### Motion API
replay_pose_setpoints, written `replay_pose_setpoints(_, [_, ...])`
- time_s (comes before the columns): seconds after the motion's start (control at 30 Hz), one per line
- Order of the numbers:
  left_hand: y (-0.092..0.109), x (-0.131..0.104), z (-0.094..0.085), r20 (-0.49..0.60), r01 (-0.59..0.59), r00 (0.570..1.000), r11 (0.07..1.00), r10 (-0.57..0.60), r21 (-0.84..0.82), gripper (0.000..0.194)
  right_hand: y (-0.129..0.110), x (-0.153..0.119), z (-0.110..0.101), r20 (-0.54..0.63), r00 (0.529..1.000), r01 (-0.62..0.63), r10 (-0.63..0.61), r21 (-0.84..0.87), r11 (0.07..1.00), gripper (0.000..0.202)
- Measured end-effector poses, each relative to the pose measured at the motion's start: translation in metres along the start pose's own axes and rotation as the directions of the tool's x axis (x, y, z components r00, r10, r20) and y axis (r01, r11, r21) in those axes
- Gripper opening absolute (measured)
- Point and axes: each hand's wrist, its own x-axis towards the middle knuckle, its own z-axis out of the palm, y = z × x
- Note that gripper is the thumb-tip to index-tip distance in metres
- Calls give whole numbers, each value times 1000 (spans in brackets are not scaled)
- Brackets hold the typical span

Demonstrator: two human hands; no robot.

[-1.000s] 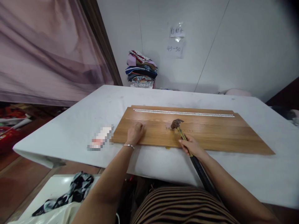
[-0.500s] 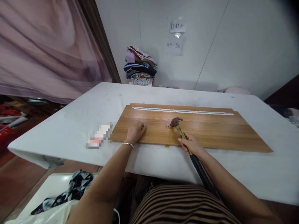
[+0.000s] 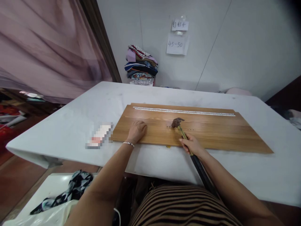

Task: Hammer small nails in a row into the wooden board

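Observation:
A brown wooden board (image 3: 221,131) lies across the white table, with two thin white strips (image 3: 185,111) along its far side. My left hand (image 3: 137,131) rests on the left part of the board, its fingers curled together; whether anything is under them is hidden. My right hand (image 3: 191,144) is wrapped round the handle of a claw hammer (image 3: 182,133). The hammer's rusty head is down at the board's middle, its black grip pointing back toward me. Several small dark nails or holes run in a row on both sides of the head.
A blurred pale object (image 3: 100,135) lies on the white table (image 3: 77,125) left of the board. Folded cloths (image 3: 141,66) are stacked behind the table. Paper notes (image 3: 177,44) hang on the wall. A patterned cloth (image 3: 70,191) lies on a white surface at lower left.
The fingers of my left hand have flattened slightly toward the board. My right hand and the hammer have hardly moved.

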Motion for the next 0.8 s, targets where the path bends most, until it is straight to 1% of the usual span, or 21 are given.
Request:
replay_pose_setpoints(0.17, [2,-1,1,-25,49,999,997,-47,64,25,-1,1,0,-2,1000,1,-1,6,1000,32])
replay_pose_setpoints(0.3, [4,-2,-1,-56,52,997,995,-47,83,24,-2,1,0,11,1000,-8,8,-4,1000,32])
replay_pose_setpoints(0.47, [7,-3,-3,-36,48,998,996,-45,78,28,-2,0,-1,16,1000,25,-25,0,1000,29])
replay_pose_setpoints(0.6, [8,-5,-3,-29,111,994,991,-109,76,30,-3,0,-1,13,1000,18,-18,5,1000,29])
replay_pose_setpoints(0.73, [9,-6,-3,10,156,988,984,-157,87,31,-3,1,-1,22,1000,-8,8,2,1000,30])
replay_pose_setpoints(0.8, [9,-7,-2,30,168,985,982,-172,91,32,-2,1,-1,24,1000,4,-4,4,1000,29])
